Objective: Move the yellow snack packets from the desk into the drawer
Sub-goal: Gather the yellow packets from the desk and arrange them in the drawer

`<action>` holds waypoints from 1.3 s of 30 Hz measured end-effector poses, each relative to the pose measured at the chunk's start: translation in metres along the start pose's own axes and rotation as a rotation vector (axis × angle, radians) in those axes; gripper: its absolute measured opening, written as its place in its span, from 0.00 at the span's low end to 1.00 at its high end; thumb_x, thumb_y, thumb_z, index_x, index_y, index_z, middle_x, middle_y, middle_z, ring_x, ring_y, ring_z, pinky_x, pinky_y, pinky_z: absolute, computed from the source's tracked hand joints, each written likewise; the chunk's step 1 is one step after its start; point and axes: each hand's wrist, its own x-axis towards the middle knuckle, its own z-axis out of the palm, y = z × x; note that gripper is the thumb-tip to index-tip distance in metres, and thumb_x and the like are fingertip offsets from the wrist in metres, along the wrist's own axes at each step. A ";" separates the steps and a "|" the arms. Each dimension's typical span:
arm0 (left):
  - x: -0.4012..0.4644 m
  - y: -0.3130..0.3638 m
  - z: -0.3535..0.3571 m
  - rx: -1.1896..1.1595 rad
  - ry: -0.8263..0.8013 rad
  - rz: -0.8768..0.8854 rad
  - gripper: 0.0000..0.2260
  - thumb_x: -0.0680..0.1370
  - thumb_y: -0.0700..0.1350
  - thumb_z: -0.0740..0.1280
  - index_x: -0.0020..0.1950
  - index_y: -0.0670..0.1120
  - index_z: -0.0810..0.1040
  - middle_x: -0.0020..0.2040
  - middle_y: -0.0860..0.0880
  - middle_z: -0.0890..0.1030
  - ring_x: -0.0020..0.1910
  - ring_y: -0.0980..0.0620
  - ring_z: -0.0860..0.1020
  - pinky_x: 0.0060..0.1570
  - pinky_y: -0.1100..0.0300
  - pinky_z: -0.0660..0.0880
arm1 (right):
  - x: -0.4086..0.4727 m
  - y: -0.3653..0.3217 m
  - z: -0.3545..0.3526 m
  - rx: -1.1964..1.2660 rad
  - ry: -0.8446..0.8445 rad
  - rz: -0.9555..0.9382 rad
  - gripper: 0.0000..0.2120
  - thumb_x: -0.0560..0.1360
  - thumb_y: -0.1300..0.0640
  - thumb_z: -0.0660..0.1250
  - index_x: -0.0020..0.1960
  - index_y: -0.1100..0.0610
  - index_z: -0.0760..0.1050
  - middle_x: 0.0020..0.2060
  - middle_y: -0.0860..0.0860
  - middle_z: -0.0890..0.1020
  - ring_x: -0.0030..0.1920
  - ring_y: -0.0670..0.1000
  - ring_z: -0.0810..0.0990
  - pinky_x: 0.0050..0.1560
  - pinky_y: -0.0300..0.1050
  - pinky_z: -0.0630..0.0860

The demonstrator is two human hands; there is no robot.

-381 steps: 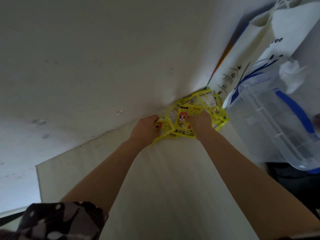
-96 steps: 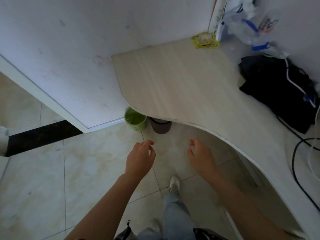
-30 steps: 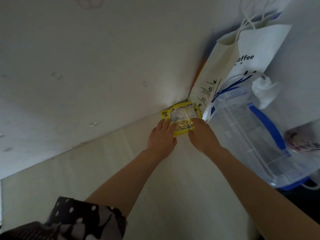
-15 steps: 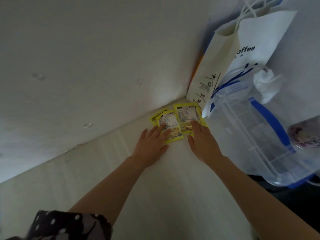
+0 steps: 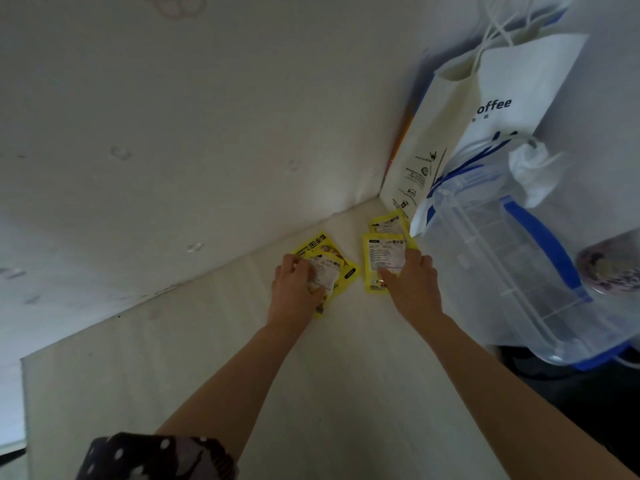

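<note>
The yellow snack packets [image 5: 383, 258], one stack a second earlier, had been fanned into two small groups at the desk [image 5: 311, 393] corner. The left hand [image 5: 294, 289] curled over one group, seemingly pinching it; the right hand [image 5: 412, 282] lay spread on the other, so none had reached the drawer.

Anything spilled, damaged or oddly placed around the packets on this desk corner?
Nothing spilled or torn. The yellow packets lie scattered at uneven angles in two loose, overlapping groups, one under the left hand, one under the right hand. The clear blue-trimmed container leans tilted against the white paper bag.
</note>
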 end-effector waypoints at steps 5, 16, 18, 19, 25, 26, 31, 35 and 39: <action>0.005 0.008 -0.001 -0.150 -0.012 -0.076 0.36 0.65 0.37 0.75 0.71 0.50 0.66 0.64 0.45 0.66 0.62 0.43 0.71 0.61 0.48 0.73 | 0.009 -0.008 0.005 0.059 0.004 0.096 0.30 0.73 0.48 0.70 0.66 0.62 0.63 0.59 0.61 0.70 0.60 0.63 0.71 0.57 0.57 0.71; 0.022 0.013 -0.029 0.164 -0.088 0.165 0.41 0.71 0.35 0.66 0.78 0.57 0.52 0.59 0.48 0.76 0.55 0.44 0.70 0.59 0.52 0.64 | 0.017 0.000 0.003 0.025 0.038 0.009 0.25 0.70 0.56 0.73 0.63 0.60 0.68 0.56 0.60 0.71 0.56 0.60 0.71 0.53 0.50 0.70; 0.030 0.016 -0.031 0.293 -0.110 0.351 0.40 0.72 0.33 0.63 0.78 0.56 0.53 0.59 0.48 0.78 0.53 0.43 0.74 0.56 0.52 0.66 | 0.019 0.000 0.000 -0.037 0.068 -0.046 0.25 0.70 0.56 0.72 0.63 0.60 0.67 0.58 0.61 0.71 0.57 0.60 0.70 0.54 0.48 0.68; 0.035 0.018 -0.031 0.350 -0.116 0.442 0.39 0.71 0.32 0.63 0.78 0.55 0.54 0.59 0.48 0.78 0.52 0.43 0.75 0.54 0.52 0.67 | 0.020 0.001 0.000 -0.069 0.081 -0.075 0.26 0.70 0.56 0.72 0.64 0.60 0.67 0.59 0.61 0.71 0.58 0.61 0.69 0.56 0.48 0.68; 0.061 0.034 -0.022 0.574 -0.190 0.714 0.24 0.74 0.32 0.63 0.68 0.48 0.71 0.58 0.48 0.78 0.59 0.44 0.73 0.55 0.53 0.67 | 0.021 -0.004 0.000 -0.203 0.081 -0.162 0.26 0.73 0.57 0.70 0.68 0.60 0.65 0.69 0.63 0.64 0.67 0.64 0.64 0.64 0.52 0.66; 0.064 0.037 -0.020 0.611 -0.212 0.732 0.21 0.75 0.33 0.63 0.66 0.47 0.72 0.59 0.47 0.78 0.60 0.44 0.72 0.56 0.54 0.66 | 0.023 -0.006 0.001 -0.241 0.073 -0.164 0.26 0.73 0.57 0.69 0.68 0.59 0.64 0.69 0.63 0.65 0.67 0.63 0.64 0.63 0.51 0.66; 0.074 0.046 -0.013 0.754 -0.402 0.676 0.23 0.78 0.34 0.61 0.73 0.47 0.64 0.73 0.45 0.68 0.75 0.47 0.60 0.70 0.52 0.59 | 0.029 -0.013 0.000 -0.206 -0.001 -0.059 0.22 0.73 0.62 0.66 0.66 0.58 0.67 0.62 0.59 0.72 0.62 0.62 0.67 0.58 0.53 0.68; 0.072 0.043 -0.015 0.752 -0.461 0.614 0.24 0.78 0.35 0.62 0.72 0.48 0.63 0.70 0.44 0.69 0.72 0.45 0.64 0.71 0.51 0.57 | 0.029 -0.016 0.001 -0.211 0.000 -0.031 0.21 0.73 0.60 0.68 0.64 0.56 0.69 0.59 0.59 0.71 0.60 0.61 0.70 0.58 0.54 0.68; 0.067 0.038 -0.023 0.717 -0.425 0.541 0.21 0.77 0.39 0.62 0.70 0.50 0.66 0.63 0.47 0.71 0.67 0.46 0.69 0.71 0.48 0.55 | 0.025 -0.013 0.000 -0.093 -0.033 -0.007 0.20 0.71 0.58 0.70 0.61 0.55 0.70 0.56 0.55 0.71 0.56 0.56 0.72 0.56 0.53 0.68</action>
